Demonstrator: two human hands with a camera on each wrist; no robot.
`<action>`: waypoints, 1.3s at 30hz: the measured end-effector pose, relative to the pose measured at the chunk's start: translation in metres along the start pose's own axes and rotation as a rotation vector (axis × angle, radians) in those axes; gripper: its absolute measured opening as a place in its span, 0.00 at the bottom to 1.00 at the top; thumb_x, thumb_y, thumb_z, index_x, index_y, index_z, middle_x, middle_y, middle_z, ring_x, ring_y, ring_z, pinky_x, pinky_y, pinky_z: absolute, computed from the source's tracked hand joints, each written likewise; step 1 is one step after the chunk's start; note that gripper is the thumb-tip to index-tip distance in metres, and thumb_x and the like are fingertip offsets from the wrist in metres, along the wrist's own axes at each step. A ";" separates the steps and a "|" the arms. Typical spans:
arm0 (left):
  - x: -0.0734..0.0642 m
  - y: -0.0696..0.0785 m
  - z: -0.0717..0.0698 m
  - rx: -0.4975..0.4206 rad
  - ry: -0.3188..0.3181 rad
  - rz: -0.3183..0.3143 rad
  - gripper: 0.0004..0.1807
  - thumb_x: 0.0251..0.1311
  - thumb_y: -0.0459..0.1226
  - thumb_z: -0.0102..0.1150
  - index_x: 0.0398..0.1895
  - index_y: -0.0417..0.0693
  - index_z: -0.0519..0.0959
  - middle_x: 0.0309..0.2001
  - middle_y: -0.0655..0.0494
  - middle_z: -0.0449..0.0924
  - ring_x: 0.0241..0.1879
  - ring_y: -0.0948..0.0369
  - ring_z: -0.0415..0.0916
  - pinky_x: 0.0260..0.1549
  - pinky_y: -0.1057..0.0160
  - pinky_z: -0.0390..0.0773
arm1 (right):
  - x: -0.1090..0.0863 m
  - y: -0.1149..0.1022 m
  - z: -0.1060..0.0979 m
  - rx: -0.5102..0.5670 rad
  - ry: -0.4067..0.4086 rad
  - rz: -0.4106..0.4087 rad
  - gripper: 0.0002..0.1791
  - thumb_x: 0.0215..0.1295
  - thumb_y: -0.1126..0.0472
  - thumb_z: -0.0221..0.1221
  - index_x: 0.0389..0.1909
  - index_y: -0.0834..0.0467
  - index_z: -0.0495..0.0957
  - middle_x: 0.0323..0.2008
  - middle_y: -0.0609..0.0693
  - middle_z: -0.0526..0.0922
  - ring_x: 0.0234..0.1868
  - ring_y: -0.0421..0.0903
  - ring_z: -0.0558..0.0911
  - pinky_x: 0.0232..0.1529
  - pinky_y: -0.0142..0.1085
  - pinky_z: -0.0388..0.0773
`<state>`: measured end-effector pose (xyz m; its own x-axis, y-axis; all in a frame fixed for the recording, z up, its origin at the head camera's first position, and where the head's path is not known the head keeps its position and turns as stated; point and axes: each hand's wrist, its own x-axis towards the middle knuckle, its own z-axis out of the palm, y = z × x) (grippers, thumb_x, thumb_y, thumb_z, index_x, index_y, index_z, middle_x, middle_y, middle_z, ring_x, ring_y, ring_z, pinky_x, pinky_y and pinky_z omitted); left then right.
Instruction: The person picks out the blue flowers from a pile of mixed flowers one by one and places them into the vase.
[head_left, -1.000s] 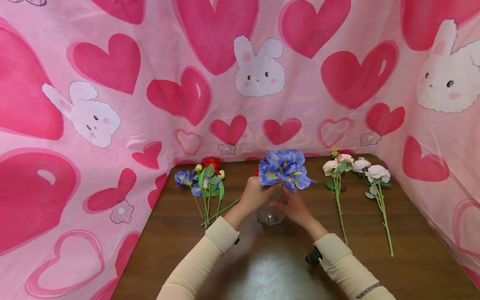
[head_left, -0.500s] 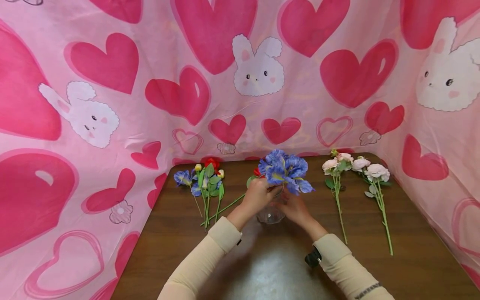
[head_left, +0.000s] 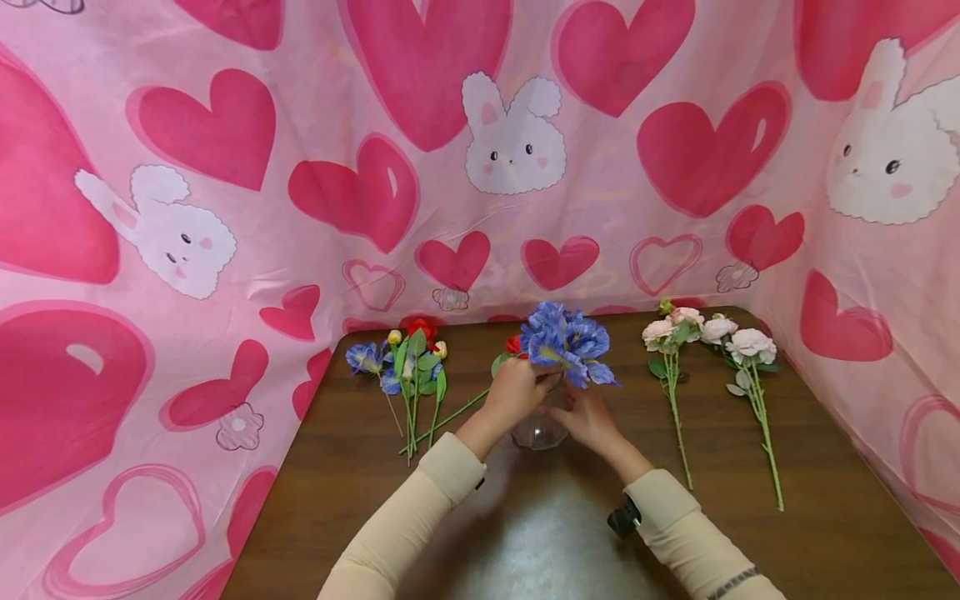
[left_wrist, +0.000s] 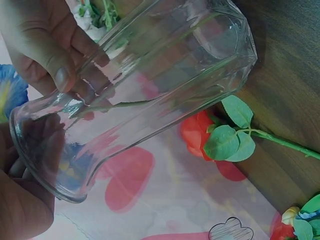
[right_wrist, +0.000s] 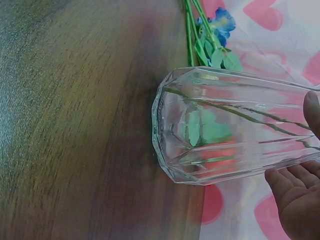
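Setting: dark brown wooden surface (head_left: 360,475) walled on three sides by a pink cloth printed with red hearts and white rabbits (head_left: 225,208).
Nearest: two cream sleeves run up from the near edge and meet at mid-surface.
Vase: clear faceted glass vase (head_left: 538,427) stands on the surface between both hands; long axis upright, flared mouth on top, heavy base down.
Left hand: left hand (head_left: 516,390) is at the vase's left, up by the mouth, fingers curled round the rim and the stems there; its wrist view shows a palm (left_wrist: 22,210) against the flared lip.
Right hand: right hand (head_left: 588,417) is at the vase's right, fingers bent onto the glass wall; its wrist view shows fingertips (right_wrist: 295,180) and a thumb bracketing the glass.
Flower: bunch of blue-violet fabric irises with yellow throats (head_left: 566,342) sits right above the mouth, thin green stems running down inside the glass (right_wrist: 240,112), in line with the vase's axis.
Nearer hand: both touch the vase; the left is closer to the blooms.
Left of the vase: a red rose on a long green stem (left_wrist: 200,137) lying flat, then a mixed blue, red and yellow bundle (head_left: 408,358).
Right of the vase: two pale pink rose sprays (head_left: 705,329), well apart from the hands, stems pointing to the near edge.
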<state>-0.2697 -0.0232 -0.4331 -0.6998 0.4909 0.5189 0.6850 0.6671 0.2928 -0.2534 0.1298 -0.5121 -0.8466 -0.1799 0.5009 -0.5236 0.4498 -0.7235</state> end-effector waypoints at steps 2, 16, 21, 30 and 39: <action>0.000 -0.001 0.001 0.008 0.001 -0.015 0.05 0.58 0.40 0.68 0.28 0.50 0.86 0.30 0.54 0.85 0.34 0.55 0.83 0.33 0.59 0.79 | 0.000 -0.001 0.000 0.014 0.002 0.006 0.36 0.49 0.65 0.73 0.59 0.71 0.71 0.56 0.70 0.74 0.51 0.67 0.78 0.47 0.55 0.77; 0.006 -0.003 -0.002 -0.007 -0.087 -0.095 0.13 0.59 0.42 0.66 0.42 0.45 0.82 0.37 0.48 0.85 0.40 0.51 0.82 0.37 0.54 0.80 | 0.002 -0.003 0.001 0.110 0.009 0.034 0.43 0.47 0.69 0.74 0.65 0.71 0.65 0.64 0.71 0.66 0.57 0.68 0.73 0.51 0.56 0.74; 0.007 -0.004 -0.002 -0.023 -0.105 -0.110 0.17 0.58 0.42 0.67 0.47 0.44 0.81 0.41 0.46 0.84 0.43 0.50 0.82 0.41 0.53 0.80 | 0.002 -0.004 0.001 0.150 0.010 0.043 0.46 0.46 0.69 0.74 0.67 0.71 0.63 0.65 0.70 0.65 0.59 0.68 0.72 0.52 0.57 0.73; 0.010 -0.005 -0.004 -0.049 -0.148 -0.119 0.18 0.60 0.41 0.66 0.50 0.44 0.80 0.44 0.46 0.84 0.45 0.50 0.81 0.45 0.53 0.79 | 0.001 -0.004 0.001 0.167 0.012 0.033 0.47 0.46 0.69 0.75 0.67 0.70 0.62 0.65 0.68 0.67 0.61 0.67 0.70 0.53 0.58 0.72; 0.011 -0.007 -0.003 -0.041 -0.150 -0.123 0.15 0.60 0.43 0.65 0.45 0.45 0.82 0.39 0.46 0.85 0.41 0.51 0.83 0.39 0.53 0.81 | 0.001 -0.003 0.002 0.112 0.007 0.044 0.43 0.48 0.67 0.74 0.65 0.71 0.64 0.62 0.69 0.69 0.58 0.68 0.72 0.53 0.59 0.71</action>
<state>-0.2811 -0.0246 -0.4269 -0.7988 0.4876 0.3524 0.5983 0.7050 0.3807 -0.2531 0.1268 -0.5100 -0.8686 -0.1561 0.4703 -0.4936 0.3566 -0.7932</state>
